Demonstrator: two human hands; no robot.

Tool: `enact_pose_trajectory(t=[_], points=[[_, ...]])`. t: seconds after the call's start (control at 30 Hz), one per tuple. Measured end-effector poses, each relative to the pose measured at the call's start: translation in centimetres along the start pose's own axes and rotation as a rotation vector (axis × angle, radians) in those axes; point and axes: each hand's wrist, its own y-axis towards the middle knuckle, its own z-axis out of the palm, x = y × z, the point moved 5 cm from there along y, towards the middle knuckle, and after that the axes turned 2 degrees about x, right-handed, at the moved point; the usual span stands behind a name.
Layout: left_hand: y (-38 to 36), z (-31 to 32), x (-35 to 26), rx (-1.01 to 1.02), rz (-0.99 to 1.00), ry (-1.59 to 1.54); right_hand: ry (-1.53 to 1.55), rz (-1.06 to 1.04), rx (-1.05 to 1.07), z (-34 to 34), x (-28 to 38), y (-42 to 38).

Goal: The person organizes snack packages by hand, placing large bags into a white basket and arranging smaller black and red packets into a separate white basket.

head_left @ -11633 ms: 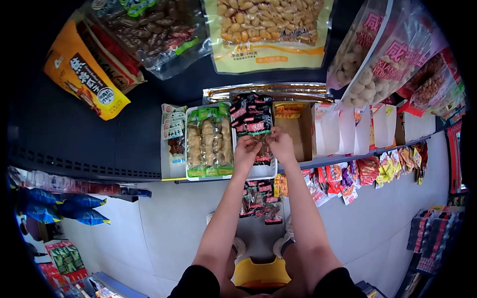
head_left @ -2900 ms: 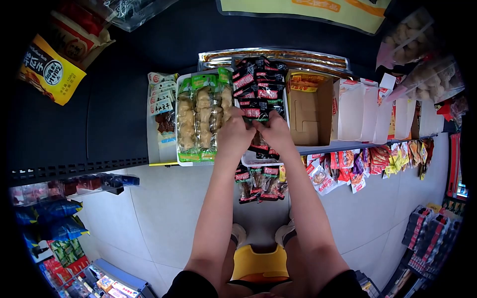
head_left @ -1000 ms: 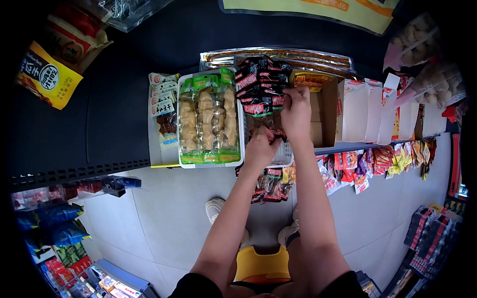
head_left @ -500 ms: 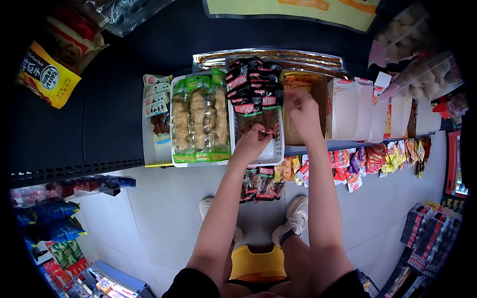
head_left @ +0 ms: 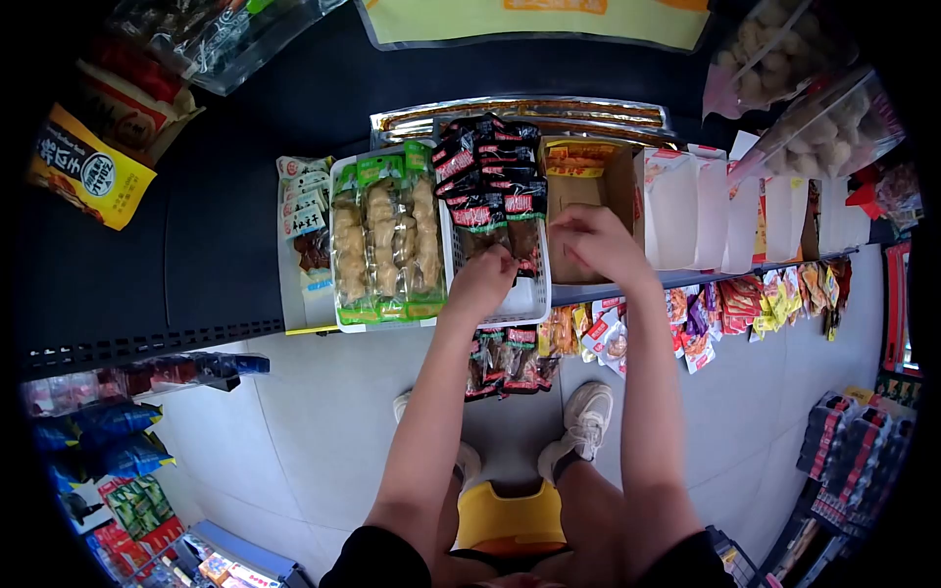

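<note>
My left hand is at the front of a white plastic basket, its fingers closed at the lower end of the black snack packets with pink labels. The fingertips partly hide what they pinch. Over the open cardboard box just right of the basket is my right hand, its fingers apart and loosely bent, with nothing visible in them. A yellow packet lies at the back of that box. Left of the basket stands a white tray of green-edged clear packs.
Long flat silver packs lie behind the containers. White boxes line the shelf to the right. Colourful packets hang below the shelf edge. Bags of pale round items hang at upper right. A yellow stool is under me.
My right hand has moved from the back of the cardboard box towards me, uncovering the yellow packet, and its fingers have spread. My left hand stays at the black packets.
</note>
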Motion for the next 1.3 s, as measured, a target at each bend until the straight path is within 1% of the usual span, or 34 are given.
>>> enact_pose_trajectory(t=[0.03, 0.07, 0.1, 0.17, 0.2, 0.27, 0.33, 0.37, 0.4, 0.43, 0.47, 0.5, 0.57, 0.63, 0.7, 0.73, 0.8, 0.83, 0.87, 0.9, 0.93, 0.97, 1.0, 1.03, 1.1, 1.13, 1.27, 1.3], points=[[0.0, -0.2, -0.1, 0.007, -0.002, 0.006, -0.122, -0.089, -0.049, -0.9, 0.8, -0.4], [0.1, -0.4, -0.3, 0.001, 0.002, -0.001, -0.111, 0.020, -0.001, -1.5, 0.7, -1.3], [0.1, -0.6, -0.5, 0.013, 0.011, 0.047, -0.124, 0.016, -0.003, -1.9, 0.9, -2.0], [0.1, -1.0, -1.2, 0.015, 0.027, 0.088, -0.270, 0.097, 0.134, -1.9, 0.6, -3.6], [0.0, -1.2, -1.6, 0.022, 0.029, 0.068, -0.297, 0.041, 0.167, -1.7, -0.7, -4.2], [-0.3, -1.6, -1.9, 0.029, 0.035, 0.046, -0.311, 0.108, 0.203, -0.2, -4.5, -5.2], [-0.3, -1.8, -2.1, 0.045, 0.071, 0.028, -0.300, 0.306, 0.321, 1.9, -7.3, -6.7], [-0.7, -2.4, -2.6, 0.042, 0.075, 0.031, -0.211, 0.346, 0.352, 3.3, -9.4, -7.4], [-1.4, -3.3, -3.6, 0.059, 0.091, 0.018, -0.091, 0.403, 0.331, 4.4, -11.6, -8.0], [-2.2, -4.4, -4.6, 0.079, 0.103, 0.009, -0.124, 0.412, 0.317, 5.5, -13.1, -8.4], [-3.2, -5.4, -5.8, 0.162, 0.131, -0.009, -0.142, 0.433, 0.307, 6.3, -14.2, -9.0], [-4.4, -6.5, -6.7, 0.168, 0.127, 0.004, -0.157, 0.454, 0.296, 7.2, -15.2, -9.5], [-7.8, -6.1, -7.5, 0.539, 0.128, 0.021, -0.118, 0.466, 0.305, 9.4, -19.0, -10.0], [-11.7, -3.2, -5.2, 0.882, 0.147, -0.219, -0.082, 0.489, 0.323, 10.7, -20.6, -10.4], [-15.0, 0.3, -1.1, 1.112, -0.200, -0.342, -0.002, 0.574, 0.284, 11.5, -21.6, -11.0], [-16.1, 2.9, 1.6, 1.113, -0.204, -0.347, -0.002, 0.577, 0.288, 11.9, -22.1, -11.3], [-15.6, 7.8, 7.5, 0.726, 0.010, -0.163, -0.215, 0.400, 0.168, 12.5, -23.0, -11.0], [-15.5, 10.5, 9.3, 0.730, 0.001, -0.175, -0.320, 0.314, 0.116, 12.8, -23.3, -11.0], [-14.8, 12.0, 10.6, 0.428, 0.025, -0.186, -0.321, 0.328, 0.130, 13.4, -24.1, -11.2], [-14.5, 12.5, 11.3, 0.127, 0.048, -0.187, -0.231, 0.318, 0.088, 13.8, -24.6, -11.3], [-14.0, 13.4, 11.5, 0.136, 0.041, -0.192, -0.142, 0.307, 0.038, 14.1, -25.1, -11.4], [-13.1, 13.9, 12.0, 0.098, -0.013, -0.287, -0.140, 0.318, 0.039, 14.6, -25.7, -11.5], [-12.3, 14.0, 12.2, 0.059, -0.065, -0.381, -0.085, 0.297, -0.005, 14.8, -25.9, -11.7], [-12.0, 14.1, 12.1, 0.067, -0.067, -0.385, -0.031, 0.276, -0.049, 14.8, -26.1, -11.8], [-11.4, 13.7, 12.1, -0.022, -0.054, -0.374, -0.035, 0.284, -0.081, 14.8, -26.5, -11.7], [-11.2, 13.8, 12.3, -0.010, -0.085, -0.330, -0.039, 0.286, -0.108, 14.7, -26.5, -11.7], [-10.9, 15.4, 13.6, -0.064, -0.047, -0.330, -0.007, 0.308, -0.096, 15.4, -28.7, -11.0], [-11.1, 16.2, 14.2, -0.022, -0.143, -0.461, 0.065, 0.302, -0.093, 15.6, -29.0, -10.8]])
